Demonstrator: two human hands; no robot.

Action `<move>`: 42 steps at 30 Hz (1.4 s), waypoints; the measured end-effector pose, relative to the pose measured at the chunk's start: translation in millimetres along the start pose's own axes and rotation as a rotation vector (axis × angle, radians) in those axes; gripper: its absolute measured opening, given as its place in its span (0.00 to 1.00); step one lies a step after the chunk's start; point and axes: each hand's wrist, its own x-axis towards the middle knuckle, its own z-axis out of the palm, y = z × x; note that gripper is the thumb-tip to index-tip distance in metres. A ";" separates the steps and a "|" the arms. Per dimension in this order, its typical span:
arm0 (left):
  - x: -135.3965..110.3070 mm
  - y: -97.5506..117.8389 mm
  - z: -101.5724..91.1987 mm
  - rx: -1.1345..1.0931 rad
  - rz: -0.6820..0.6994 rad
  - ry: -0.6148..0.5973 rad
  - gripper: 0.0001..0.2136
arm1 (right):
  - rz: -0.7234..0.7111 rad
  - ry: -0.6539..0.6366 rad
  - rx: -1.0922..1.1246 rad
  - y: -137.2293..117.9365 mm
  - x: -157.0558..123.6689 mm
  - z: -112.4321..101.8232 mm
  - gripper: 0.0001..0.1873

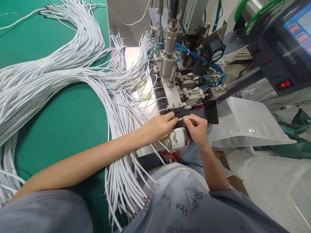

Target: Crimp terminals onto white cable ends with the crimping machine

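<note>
Grey shirt (177,200) filled the bottom of the view, lettering across its front, and just past it came the action: two hands, one thin white cable end (181,118) between them! Left hand (161,126) had thumb and fingers closed on it from one side; right hand (197,129) had thumb and forefinger pinched on it from the other. Barely a sliver showed in the gap, and whether the very tip was bare could not be told, too small and too well covered.

Now the line of it: the cable end ran crosswise, from the left fingertips to the right, rising slightly toward the right, so its long axis lay along the machine's front edge rather than pointing in. Metal plate (171,92) stood just beyond the fingers, and the left hand was the nearer one, its knuckles right below that plate's front.

Close under both hands, a clear jar (178,139) with a white label. Further left, what a spread! White cables (121,129) poured over the green table (65,119), several of them reaching to the machine's side. Out on the right, a translucent bin (250,119), a control box (286,58) with its red switch (284,84) glowing, and high above, a green-rimmed spool (254,7).
</note>
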 end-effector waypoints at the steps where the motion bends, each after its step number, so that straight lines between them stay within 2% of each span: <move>1: 0.6 -0.5 -0.8 0.029 -0.016 -0.067 0.11 | 0.053 -0.015 0.012 6.3 2.0 -2.3 0.10; 4: 2.4 -2.6 -0.5 0.058 -0.060 -0.250 0.12 | 0.196 -0.066 0.083 23.3 7.4 -3.7 0.10; 6: 3.0 -4.0 1.4 0.053 -0.075 -0.306 0.14 | 0.247 -0.087 0.138 29.2 9.9 -0.3 0.10; 16: 3.1 -5.9 -0.7 0.043 -0.051 -0.345 0.18 | 0.323 -0.128 0.233 25.0 15.3 10.4 0.11; 25: 6.4 -2.7 -4.8 0.074 -0.043 -0.384 0.16 | 0.282 -0.263 0.244 32.4 16.0 12.8 0.14; 31: 9.2 -2.1 -7.3 0.115 -0.035 -0.413 0.16 | 0.124 -0.184 0.141 42.7 13.0 20.5 0.15; 33: 8.9 -4.3 -8.2 0.134 -0.036 -0.390 0.15 | 0.105 -0.173 0.114 43.9 13.4 22.1 0.15; 37: 7.1 -6.6 -18.0 0.150 -0.040 -0.399 0.06 | 0.082 -0.205 0.125 44.3 16.8 21.5 0.14; 40: 6.1 -3.2 -28.2 0.162 -0.067 -0.426 0.06 | 0.089 -0.212 0.101 42.7 18.2 17.6 0.13; 42: 5.8 -0.4 -31.5 0.154 -0.092 -0.429 0.06 | 0.099 -0.159 0.066 39.3 14.8 13.3 0.13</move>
